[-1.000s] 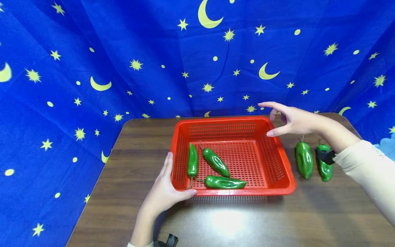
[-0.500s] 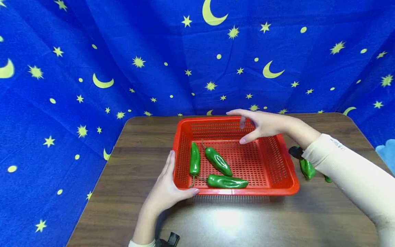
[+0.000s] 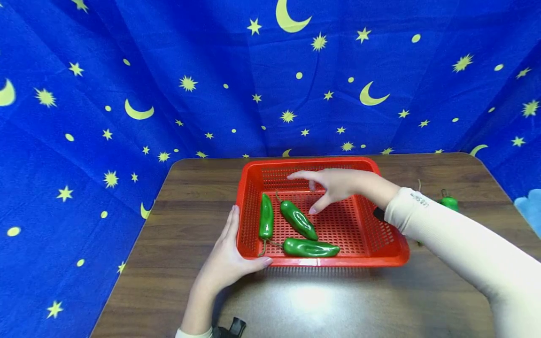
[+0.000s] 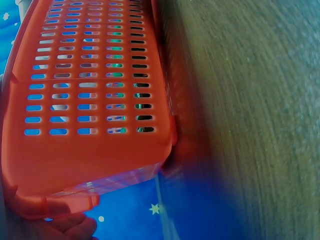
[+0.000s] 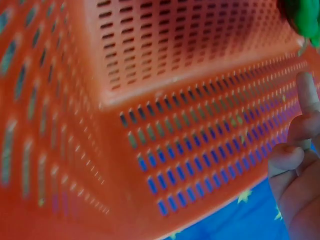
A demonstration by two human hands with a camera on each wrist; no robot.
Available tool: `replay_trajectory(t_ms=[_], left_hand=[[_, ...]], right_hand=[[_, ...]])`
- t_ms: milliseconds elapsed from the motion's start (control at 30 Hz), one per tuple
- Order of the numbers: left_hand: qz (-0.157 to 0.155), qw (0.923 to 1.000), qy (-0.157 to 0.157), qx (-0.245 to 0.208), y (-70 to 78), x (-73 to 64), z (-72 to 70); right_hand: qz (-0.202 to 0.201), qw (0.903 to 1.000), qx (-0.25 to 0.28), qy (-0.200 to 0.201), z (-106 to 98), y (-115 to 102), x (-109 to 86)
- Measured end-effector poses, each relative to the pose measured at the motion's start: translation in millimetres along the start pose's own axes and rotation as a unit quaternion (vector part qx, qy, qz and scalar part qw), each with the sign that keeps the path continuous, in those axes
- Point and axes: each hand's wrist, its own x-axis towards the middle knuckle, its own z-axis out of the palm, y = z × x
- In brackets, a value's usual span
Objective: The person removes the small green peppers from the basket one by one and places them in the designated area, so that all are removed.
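Note:
A red plastic basket (image 3: 291, 262) with slotted walls stands on the table. Inside lie three green peppers: one along the left wall (image 3: 266, 218), one slanted (image 3: 298, 220) beside it, and one along the front (image 3: 312, 248). My left hand (image 3: 223, 263) holds the basket's front left corner, thumb over the front rim and fingers along the left side. Above the basket floor hovers my right hand (image 3: 334, 184), thumb and forefinger spread, right of the slanted pepper and apart from it. The right wrist view catches part of a green pepper (image 5: 306, 17) beyond the fingers.
On the wooden table (image 3: 186, 211), right of the basket, a green pepper (image 3: 449, 203) shows past my right sleeve (image 3: 456, 253). Another there is almost wholly hidden, its stem visible. A blue cloth (image 3: 203, 56) with moons and stars hangs behind the table.
My right hand has moved left and down from the basket's right rim to over its inside, near the slanted pepper. My left hand keeps its place at the corner.

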Motion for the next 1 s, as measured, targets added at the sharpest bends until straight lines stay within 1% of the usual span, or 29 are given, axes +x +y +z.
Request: replay_trajectory(t_ms=[200, 300, 400, 600, 700, 833, 1000], left_hand=[[0.0, 1.0, -0.004, -0.008, -0.1, 0.2, 0.0], [0.002, 1.0, -0.004, -0.005, 0.0, 0.2, 0.5], [0.004, 1.0, -0.004, -0.006, -0.1, 0.3, 0.7], [0.0, 0.9999, -0.007, -0.015, -0.8, 0.1, 0.1], [-0.001, 0.9999, -0.008, -0.011, -1.2, 0.2, -0.2], [0.001, 0.9999, -0.008, -0.009, -1.2, 0.5, -0.5], [0.001, 0.9999, -0.007, -0.01, -0.8, 0.8, -0.9]], right_hand=[[0.027, 0.9965, -0.064, -0.047, 14, -10, 13.0], [0.028, 0.9934, -0.091, -0.064, 21, -12, 18.8], [0.032, 0.9912, -0.105, -0.075, 27, -15, 23.7], [0.044, 0.9849, -0.144, -0.084, 38, -19, 31.5], [0.051, 0.9797, -0.172, -0.089, 43, -21, 33.7], [0.052, 0.9753, -0.194, -0.092, 49, -24, 35.8], [0.054, 0.9758, -0.192, -0.089, 54, -24, 38.5]])
